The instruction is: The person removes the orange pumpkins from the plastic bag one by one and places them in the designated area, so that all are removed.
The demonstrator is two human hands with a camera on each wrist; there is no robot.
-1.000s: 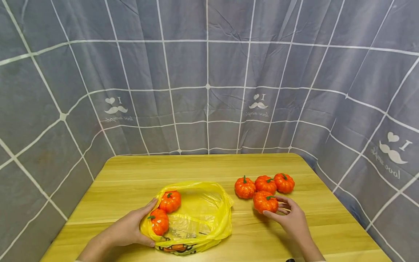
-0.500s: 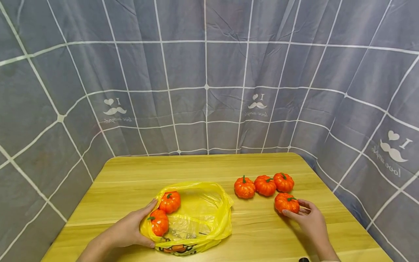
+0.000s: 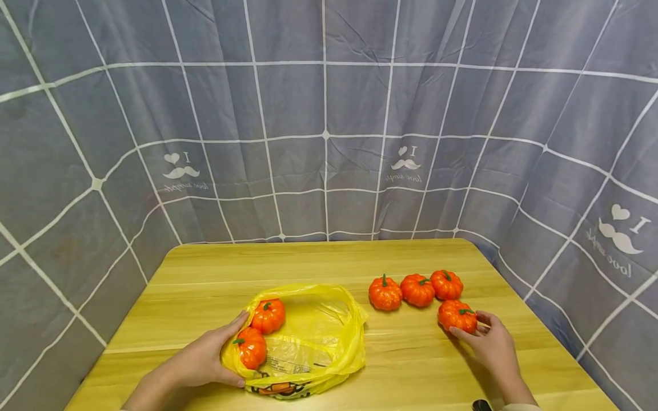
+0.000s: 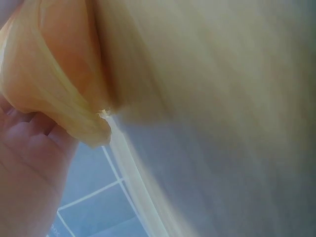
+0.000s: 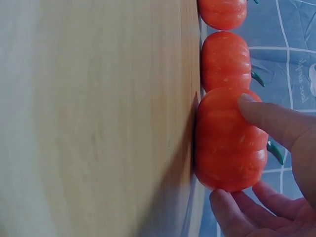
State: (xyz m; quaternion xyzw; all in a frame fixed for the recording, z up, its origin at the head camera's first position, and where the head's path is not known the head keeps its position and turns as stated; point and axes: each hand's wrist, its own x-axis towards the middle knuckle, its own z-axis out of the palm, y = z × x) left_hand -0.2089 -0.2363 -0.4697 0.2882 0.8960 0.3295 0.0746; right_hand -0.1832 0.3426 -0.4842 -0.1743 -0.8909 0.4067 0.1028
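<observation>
My right hand (image 3: 494,344) holds a small orange pumpkin (image 3: 457,317) with a green stem, down at the tabletop. In the right wrist view the thumb lies along one side of that pumpkin (image 5: 229,143) and the fingers on the opposite side. My left hand (image 3: 209,355) grips the left side of a yellow plastic bag (image 3: 336,365), thumb low and fingers toward the back. Two pumpkins, one farther back (image 3: 269,315) and one nearer (image 3: 252,348), sit inside the bag's wide mouth beside that hand. In the left wrist view, thin yellow plastic (image 4: 81,116) covers an orange shape.
Three more pumpkins stand in a row behind the held one: left (image 3: 385,293), middle (image 3: 417,290) and right (image 3: 446,285). The wooden table (image 3: 319,262) ends at a grey curtain (image 3: 354,171) with white lines. A small black object (image 3: 481,405) shows at the front edge.
My right hand has shifted the held pumpkin to the right, from in front of the row's middle to its right end. The left hand and bag have stayed in place.
</observation>
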